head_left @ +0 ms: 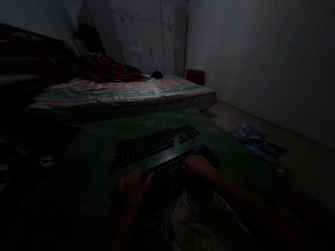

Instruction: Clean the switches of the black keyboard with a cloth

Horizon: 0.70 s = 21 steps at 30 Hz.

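A dark keyboard base (210, 155) lies tilted across the near part of the green table. My left hand (134, 186) is closed around its left end, with the thumb along the top edge. Over the right half of the base, my right hand (200, 166) is closed in a fist-like grip. A small glint shows by its fingers, but what they hold is too dark to make out. Beyond the base, many black keycaps (149, 144) lie in rows in a keyboard layout. A pale crumpled cloth (193, 230) is below my right forearm.
The green table (125, 127) has white printed logos. Behind it stands a bed (131, 94) with a red patterned blanket (110, 69). A bluish crumpled cloth (251, 137) is at the right, beyond the table's edge. The room is very dim.
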Tool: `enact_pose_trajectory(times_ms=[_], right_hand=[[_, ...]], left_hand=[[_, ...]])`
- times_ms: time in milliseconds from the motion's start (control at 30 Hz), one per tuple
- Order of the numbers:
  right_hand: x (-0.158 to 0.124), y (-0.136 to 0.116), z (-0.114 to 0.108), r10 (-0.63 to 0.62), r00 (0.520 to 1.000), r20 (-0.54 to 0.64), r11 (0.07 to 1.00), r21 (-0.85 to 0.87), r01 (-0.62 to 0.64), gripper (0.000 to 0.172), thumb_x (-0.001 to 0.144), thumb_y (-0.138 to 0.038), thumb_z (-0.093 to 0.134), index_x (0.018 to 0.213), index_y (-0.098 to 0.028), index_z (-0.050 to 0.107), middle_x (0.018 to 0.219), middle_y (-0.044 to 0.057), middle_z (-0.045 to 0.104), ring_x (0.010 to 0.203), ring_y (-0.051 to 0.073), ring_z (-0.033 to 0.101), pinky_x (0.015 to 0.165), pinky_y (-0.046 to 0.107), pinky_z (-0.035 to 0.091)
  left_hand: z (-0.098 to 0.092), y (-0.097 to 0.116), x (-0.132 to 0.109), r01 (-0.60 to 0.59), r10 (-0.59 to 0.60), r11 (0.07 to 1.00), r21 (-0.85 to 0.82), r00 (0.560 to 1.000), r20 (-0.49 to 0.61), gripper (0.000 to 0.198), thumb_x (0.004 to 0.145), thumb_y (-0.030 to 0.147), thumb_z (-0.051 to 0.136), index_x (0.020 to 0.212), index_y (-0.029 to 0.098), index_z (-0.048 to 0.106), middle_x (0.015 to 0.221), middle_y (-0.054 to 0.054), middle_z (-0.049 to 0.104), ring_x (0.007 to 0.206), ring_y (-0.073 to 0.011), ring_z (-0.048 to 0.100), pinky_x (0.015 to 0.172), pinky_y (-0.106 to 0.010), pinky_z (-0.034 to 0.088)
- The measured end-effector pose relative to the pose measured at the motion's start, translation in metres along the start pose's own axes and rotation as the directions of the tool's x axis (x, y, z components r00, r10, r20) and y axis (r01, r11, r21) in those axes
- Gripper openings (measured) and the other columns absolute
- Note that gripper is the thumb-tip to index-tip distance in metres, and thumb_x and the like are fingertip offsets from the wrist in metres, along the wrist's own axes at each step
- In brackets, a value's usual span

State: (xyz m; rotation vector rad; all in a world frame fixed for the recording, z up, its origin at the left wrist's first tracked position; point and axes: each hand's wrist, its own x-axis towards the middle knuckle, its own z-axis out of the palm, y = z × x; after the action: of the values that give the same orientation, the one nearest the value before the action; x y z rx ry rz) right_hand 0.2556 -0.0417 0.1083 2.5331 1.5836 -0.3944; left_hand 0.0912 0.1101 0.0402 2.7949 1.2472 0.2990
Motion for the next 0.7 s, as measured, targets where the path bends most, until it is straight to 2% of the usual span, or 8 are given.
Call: enact_pose_trajectory(times_ms=[100, 133, 300, 367, 533, 700], right_hand=[[-0.019, 0.004, 0.015, 0.038, 0.999, -0.024, 0.999, 0.037, -0.037, 0.027, 0.084, -0.018, 0.045, 0.096, -0.014, 0.069, 0.093, 0.017, 0.07, 0.088, 0.024, 0.067, 0.07, 0.028, 0.05], [-0.026, 0.005, 0.022, 0.042, 0.999, 0.004, 0.997, 0.057, -0.042, 0.027, 0.084, -0.019, 0.045, 0.096, -0.015, 0.068, 0.095, 0.017, 0.07, 0.088, 0.025, 0.067, 0.068, 0.028, 0.049], [-0.058, 0.005, 0.053, 0.021, 1.0, 0.016, 0.985, 0.173, -0.023, 0.029, 0.081, -0.02, 0.047, 0.102, -0.02, 0.066, 0.097, 0.012, 0.07, 0.085, 0.025, 0.067, 0.064, 0.027, 0.047], [-0.068, 0.004, 0.061, 0.027, 1.0, 0.01, 0.977, 0.21, -0.028, 0.027, 0.082, -0.023, 0.046, 0.098, -0.019, 0.066, 0.096, 0.011, 0.07, 0.085, 0.023, 0.066, 0.064, 0.025, 0.045], [-0.085, 0.001, 0.078, 0.033, 0.996, -0.081, 0.973, 0.229, -0.014, 0.027, 0.085, -0.024, 0.04, 0.095, -0.017, 0.064, 0.094, 0.01, 0.069, 0.08, 0.018, 0.064, 0.062, 0.023, 0.041], [-0.095, 0.0, 0.099, -0.064, 0.976, -0.209, 0.932, 0.337, 0.133, 0.023, 0.083, -0.02, 0.043, 0.091, -0.019, 0.064, 0.091, 0.007, 0.07, 0.077, 0.016, 0.064, 0.064, 0.022, 0.041]], left_hand=[[-0.001, 0.0, 0.001, -0.01, 0.01, 1.0, -0.008, 1.0, -0.012, 0.037, 0.081, 0.051, 0.039, 0.082, 0.018, 0.055, 0.09, -0.01, 0.066, 0.093, -0.0264, 0.058, 0.086, -0.041, 0.031], [-0.001, 0.0, 0.001, -0.008, 0.008, 1.0, -0.012, 1.0, -0.013, 0.037, 0.081, 0.051, 0.039, 0.082, 0.018, 0.055, 0.09, -0.01, 0.066, 0.093, -0.0263, 0.058, 0.086, -0.041, 0.031], [-0.002, 0.0, -0.001, -0.006, 0.006, 1.0, -0.01, 1.0, -0.012, 0.036, 0.082, 0.051, 0.039, 0.08, 0.019, 0.056, 0.088, -0.01, 0.067, 0.091, -0.0254, 0.058, 0.084, -0.04, 0.032], [-0.003, 0.0, -0.002, -0.007, 0.007, 1.0, -0.005, 1.0, -0.021, 0.036, 0.081, 0.051, 0.039, 0.079, 0.019, 0.057, 0.087, -0.009, 0.067, 0.089, -0.025, 0.058, 0.084, -0.04, 0.032], [-0.007, 0.003, -0.002, -0.013, 0.013, 1.0, -0.004, 1.0, -0.026, 0.036, 0.08, 0.05, 0.04, 0.081, 0.019, 0.059, 0.091, -0.009, 0.068, 0.09, -0.0245, 0.058, 0.085, -0.039, 0.032], [-0.008, 0.001, -0.001, -0.037, 0.037, 0.999, 0.011, 0.999, -0.009, 0.041, 0.082, 0.051, 0.037, 0.086, 0.018, 0.062, 0.096, -0.011, 0.068, 0.092, -0.0258, 0.059, 0.084, -0.039, 0.034]])
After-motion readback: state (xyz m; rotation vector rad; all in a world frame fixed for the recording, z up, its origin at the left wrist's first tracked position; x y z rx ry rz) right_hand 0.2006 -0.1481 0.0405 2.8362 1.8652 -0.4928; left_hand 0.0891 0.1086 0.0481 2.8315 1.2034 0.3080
